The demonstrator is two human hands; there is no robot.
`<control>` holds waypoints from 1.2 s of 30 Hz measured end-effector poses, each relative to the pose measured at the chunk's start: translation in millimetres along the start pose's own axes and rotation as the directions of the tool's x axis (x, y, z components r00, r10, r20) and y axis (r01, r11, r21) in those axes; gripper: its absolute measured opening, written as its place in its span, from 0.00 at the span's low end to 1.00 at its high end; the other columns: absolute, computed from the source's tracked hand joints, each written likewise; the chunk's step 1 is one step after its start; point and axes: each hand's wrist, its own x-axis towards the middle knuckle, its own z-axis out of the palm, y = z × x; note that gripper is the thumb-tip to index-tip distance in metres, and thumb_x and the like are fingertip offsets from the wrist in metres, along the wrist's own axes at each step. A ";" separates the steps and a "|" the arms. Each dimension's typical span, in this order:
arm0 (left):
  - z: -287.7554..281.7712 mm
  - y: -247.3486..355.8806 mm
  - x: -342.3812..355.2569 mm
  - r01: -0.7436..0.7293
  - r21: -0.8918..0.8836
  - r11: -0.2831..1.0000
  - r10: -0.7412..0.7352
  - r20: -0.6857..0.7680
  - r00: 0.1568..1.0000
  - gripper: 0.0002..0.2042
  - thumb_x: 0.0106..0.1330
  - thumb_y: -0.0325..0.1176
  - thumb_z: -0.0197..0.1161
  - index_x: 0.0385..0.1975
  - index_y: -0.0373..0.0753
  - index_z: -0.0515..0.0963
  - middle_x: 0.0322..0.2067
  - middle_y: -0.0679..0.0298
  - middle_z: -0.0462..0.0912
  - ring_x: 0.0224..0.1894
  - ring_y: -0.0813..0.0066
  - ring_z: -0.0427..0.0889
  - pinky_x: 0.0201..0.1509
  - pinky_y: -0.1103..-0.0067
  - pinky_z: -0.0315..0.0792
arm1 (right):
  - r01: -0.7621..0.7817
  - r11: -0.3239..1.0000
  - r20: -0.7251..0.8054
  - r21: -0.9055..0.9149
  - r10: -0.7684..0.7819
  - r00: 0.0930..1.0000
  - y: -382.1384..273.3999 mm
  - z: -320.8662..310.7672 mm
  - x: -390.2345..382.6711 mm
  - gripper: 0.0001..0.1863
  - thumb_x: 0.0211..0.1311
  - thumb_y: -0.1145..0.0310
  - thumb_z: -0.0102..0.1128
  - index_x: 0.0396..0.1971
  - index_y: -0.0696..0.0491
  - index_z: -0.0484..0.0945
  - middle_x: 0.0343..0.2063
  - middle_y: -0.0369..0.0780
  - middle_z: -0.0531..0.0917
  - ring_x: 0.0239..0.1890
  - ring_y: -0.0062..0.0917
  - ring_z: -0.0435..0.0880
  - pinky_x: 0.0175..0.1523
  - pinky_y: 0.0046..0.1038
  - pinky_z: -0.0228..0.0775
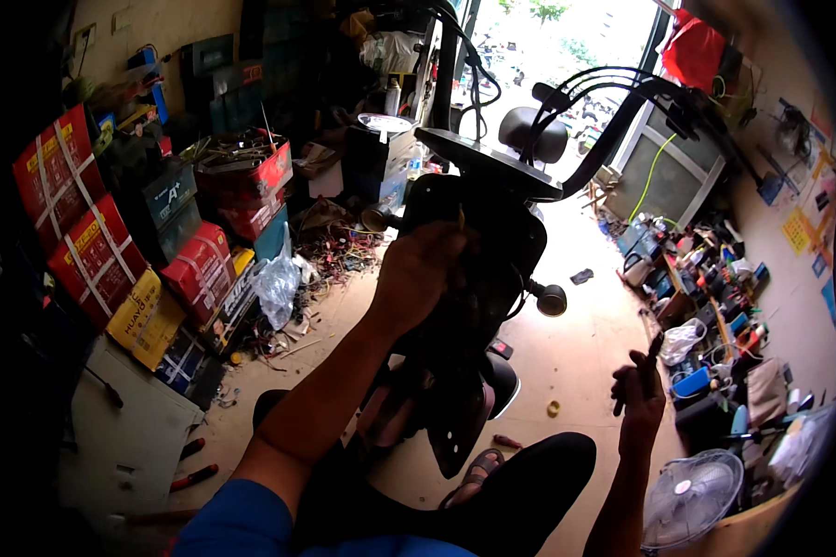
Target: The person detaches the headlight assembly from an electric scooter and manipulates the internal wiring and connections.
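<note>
My left hand [420,269] presses against the black front panel [492,251] of a scooter, fingers closed around something thin at the panel's upper part. The black handlebar [613,125] and cables rise above it, and a small round turn light [552,300] sticks out on the panel's right. My right hand [639,395] is held low to the right, apart from the scooter, gripping a thin dark tool [648,357] that points up. My knee in dark trousers [539,473] and a sandalled foot [478,473] sit below the panel.
Red and yellow boxes [93,251] are stacked along the left wall, with a crate of scrap [241,162] behind. Small parts and containers [715,306] crowd the right wall. A white fan [692,497] stands at lower right. Red-handled pliers [193,478] lie on the floor at left.
</note>
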 end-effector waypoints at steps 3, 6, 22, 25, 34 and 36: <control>1.0 -0.3 -3.8 0.007 0.022 1.000 -0.008 0.025 1.000 0.11 0.79 0.36 0.57 0.47 0.38 0.84 0.37 0.68 0.88 0.27 0.85 0.81 0.31 0.83 0.71 | 0.492 0.785 0.154 -0.377 -0.471 0.869 -53.9 54.3 0.4 0.15 0.72 0.77 0.60 0.56 0.58 0.81 0.39 0.38 0.88 0.37 0.24 0.85 0.41 0.26 0.76; -8.0 -1.3 -0.8 -0.083 0.153 0.985 0.086 -0.015 0.996 0.12 0.79 0.38 0.58 0.49 0.37 0.84 0.35 0.64 0.87 0.28 0.78 0.82 0.35 0.78 0.74 | 0.743 0.323 0.438 -0.587 -0.645 0.626 -115.8 98.4 9.8 0.15 0.66 0.79 0.63 0.52 0.57 0.84 0.40 0.44 0.89 0.39 0.38 0.87 0.47 0.35 0.77; -5.8 -0.8 4.8 0.093 0.047 0.995 -0.092 -0.013 0.996 0.10 0.77 0.31 0.58 0.49 0.37 0.85 0.39 0.67 0.89 0.33 0.85 0.82 0.36 0.84 0.75 | 0.798 0.141 0.518 -0.586 -0.692 0.502 -135.8 119.8 78.7 0.19 0.59 0.70 0.73 0.51 0.56 0.83 0.37 0.43 0.89 0.36 0.34 0.91 0.39 0.34 0.81; -3.4 -10.9 5.2 0.100 -0.068 0.993 -0.101 -0.019 0.995 0.09 0.77 0.28 0.58 0.49 0.37 0.84 0.39 0.67 0.89 0.32 0.86 0.81 0.35 0.86 0.74 | 0.810 0.195 0.505 -0.553 -0.694 0.512 -129.7 118.3 87.4 0.20 0.59 0.71 0.72 0.52 0.56 0.83 0.38 0.45 0.89 0.37 0.36 0.91 0.41 0.34 0.83; 5.7 -9.5 0.5 -0.008 0.042 0.999 0.013 -0.136 0.991 0.09 0.77 0.29 0.58 0.49 0.35 0.84 0.36 0.67 0.87 0.30 0.86 0.80 0.31 0.85 0.73 | 0.846 0.160 0.514 -0.508 -0.733 0.446 -119.3 118.3 109.8 0.23 0.68 0.63 0.69 0.57 0.60 0.80 0.42 0.52 0.86 0.42 0.44 0.90 0.38 0.35 0.84; 12.1 -4.5 3.1 -0.059 0.198 0.978 0.089 -0.146 0.985 0.10 0.77 0.29 0.58 0.50 0.35 0.83 0.35 0.68 0.87 0.30 0.86 0.80 0.31 0.85 0.73 | 0.853 0.186 0.540 -0.487 -0.704 0.462 -116.3 119.3 112.5 0.24 0.68 0.64 0.69 0.59 0.62 0.78 0.46 0.54 0.84 0.47 0.46 0.88 0.41 0.37 0.85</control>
